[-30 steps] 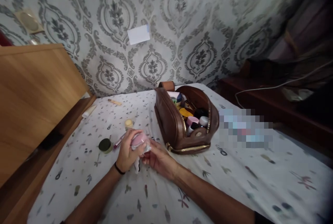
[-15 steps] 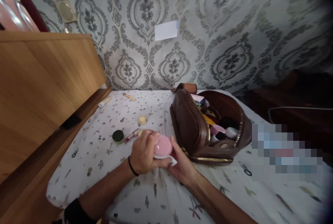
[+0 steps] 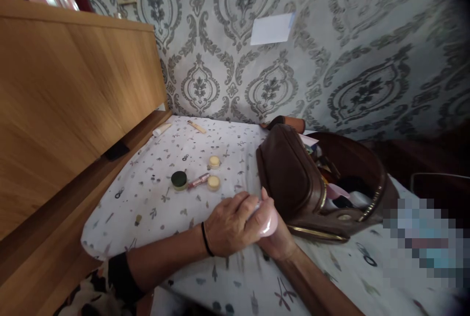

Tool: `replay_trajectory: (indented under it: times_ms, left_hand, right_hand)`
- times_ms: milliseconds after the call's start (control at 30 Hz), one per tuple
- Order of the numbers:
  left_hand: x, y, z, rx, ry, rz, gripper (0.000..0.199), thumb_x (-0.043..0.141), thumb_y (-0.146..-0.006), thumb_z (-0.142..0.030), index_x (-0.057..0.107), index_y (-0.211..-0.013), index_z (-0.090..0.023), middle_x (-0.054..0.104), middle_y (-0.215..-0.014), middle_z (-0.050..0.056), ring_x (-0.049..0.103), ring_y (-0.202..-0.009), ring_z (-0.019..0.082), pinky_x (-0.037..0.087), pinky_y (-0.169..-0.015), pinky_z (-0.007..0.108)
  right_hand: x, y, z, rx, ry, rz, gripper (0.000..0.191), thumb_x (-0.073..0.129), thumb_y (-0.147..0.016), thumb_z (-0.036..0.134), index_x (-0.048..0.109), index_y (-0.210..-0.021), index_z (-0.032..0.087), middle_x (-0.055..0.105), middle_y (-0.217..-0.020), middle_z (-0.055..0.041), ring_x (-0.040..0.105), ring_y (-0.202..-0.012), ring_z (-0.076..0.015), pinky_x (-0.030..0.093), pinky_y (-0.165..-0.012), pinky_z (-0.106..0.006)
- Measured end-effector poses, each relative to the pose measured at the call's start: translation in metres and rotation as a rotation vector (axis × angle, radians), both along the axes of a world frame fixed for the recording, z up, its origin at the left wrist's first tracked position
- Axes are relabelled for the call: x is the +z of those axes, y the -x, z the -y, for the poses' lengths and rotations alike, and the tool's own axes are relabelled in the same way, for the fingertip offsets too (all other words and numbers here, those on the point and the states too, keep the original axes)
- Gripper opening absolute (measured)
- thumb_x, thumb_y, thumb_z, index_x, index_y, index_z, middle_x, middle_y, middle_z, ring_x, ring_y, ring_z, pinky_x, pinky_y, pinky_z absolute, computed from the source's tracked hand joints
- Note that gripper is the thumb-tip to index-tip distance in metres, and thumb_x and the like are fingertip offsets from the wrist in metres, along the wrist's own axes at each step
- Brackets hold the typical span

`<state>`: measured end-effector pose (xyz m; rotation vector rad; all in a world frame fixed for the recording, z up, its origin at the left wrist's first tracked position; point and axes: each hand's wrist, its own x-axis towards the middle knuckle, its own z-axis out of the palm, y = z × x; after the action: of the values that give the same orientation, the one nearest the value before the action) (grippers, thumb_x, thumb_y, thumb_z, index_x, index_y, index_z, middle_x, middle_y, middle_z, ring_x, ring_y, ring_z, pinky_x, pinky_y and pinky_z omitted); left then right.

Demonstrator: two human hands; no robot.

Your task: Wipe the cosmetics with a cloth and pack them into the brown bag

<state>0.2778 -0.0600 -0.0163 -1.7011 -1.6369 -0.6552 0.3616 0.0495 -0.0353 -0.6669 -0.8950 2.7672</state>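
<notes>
A smooth, pink, round container sits between my two hands, close to the front of the open bag. My left hand is closed over its near left side, the fingers curled across the top. From the right, my right hand grips it underneath, with one fingertip showing above. A pale patch shows between the fingers; I cannot tell if it is the white wipe. Left of my hands lie a dark-lidded jar, a pink tube and two small cream-coloured pots, one nearer and one farther.
A brown leather bag stands unzipped at right, filled with several cosmetics. Its strap roll lies behind it. A white tube and a thin beige stick rest at the back left. A wooden cabinet borders the patterned cloth.
My view has shifted, so the scene sits farther right. My left fingers have moved over the pink container and cover more of it. The white wipe that hung below it no longer shows clearly.
</notes>
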Motion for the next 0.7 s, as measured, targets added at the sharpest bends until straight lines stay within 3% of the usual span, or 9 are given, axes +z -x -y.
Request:
replay_trajectory:
  times_ms: [100, 233, 367, 533, 700]
  left_hand:
    - [0.000, 0.006, -0.001, -0.007, 0.087, 0.145, 0.060, 0.052, -0.091, -0.048, 0.042, -0.137, -0.010, 0.062, -0.104, 0.015, 0.062, -0.096, 0.026, 0.054, -0.076, 0.037]
    - [0.002, 0.017, -0.001, -0.001, 0.192, 0.330, 0.066, 0.049, -0.084, -0.066, 0.049, -0.124, -0.013, 0.060, -0.103, 0.014, 0.061, -0.093, 0.027, 0.053, -0.070, 0.037]
    - [0.002, 0.023, 0.000, -0.014, 0.239, 0.441, 0.063, 0.045, -0.084, -0.068, 0.051, -0.117, -0.014, 0.057, -0.100, 0.012, 0.059, -0.091, 0.027, 0.051, -0.067, 0.036]
    - [-0.001, 0.028, -0.001, -0.005, 0.268, 0.519, 0.057, 0.047, -0.084, -0.065, 0.051, -0.113, -0.017, 0.055, -0.098, 0.009, 0.057, -0.087, 0.026, 0.048, -0.067, 0.037]
    - [0.000, 0.035, -0.002, 0.004, 0.233, 0.636, 0.053, 0.045, -0.086, -0.064, 0.050, -0.111, -0.017, 0.054, -0.098, 0.008, 0.056, -0.088, 0.025, 0.047, -0.073, 0.039]
  right_hand:
    - [-0.001, 0.002, 0.003, -0.002, -0.088, 0.031, 0.049, 0.072, -0.068, 0.068, 0.070, -0.082, 0.020, 0.071, -0.078, -0.0041, 0.067, -0.091, -0.0243, 0.054, -0.074, -0.034]
    - [-0.003, 0.006, 0.007, 0.026, -0.124, 0.015, 0.055, 0.070, -0.065, 0.072, 0.068, -0.084, 0.021, 0.073, -0.085, -0.0045, 0.067, -0.096, -0.0255, 0.052, -0.079, -0.035]
    - [-0.005, 0.007, 0.008, 0.034, -0.113, 0.000, 0.057, 0.073, -0.063, 0.070, 0.068, -0.091, 0.021, 0.073, -0.086, -0.0029, 0.067, -0.090, -0.0228, 0.051, -0.076, -0.033]
    - [-0.008, 0.006, 0.010, 0.036, -0.091, -0.038, 0.053, 0.070, -0.068, 0.070, 0.068, -0.085, 0.019, 0.068, -0.072, -0.0003, 0.060, -0.064, -0.0158, 0.047, -0.060, -0.029]
    - [-0.001, 0.007, 0.013, 0.004, -0.033, -0.107, 0.033, 0.078, -0.073, 0.049, 0.068, -0.084, 0.020, 0.064, -0.067, 0.0021, 0.055, -0.057, -0.0126, 0.043, -0.056, -0.026]
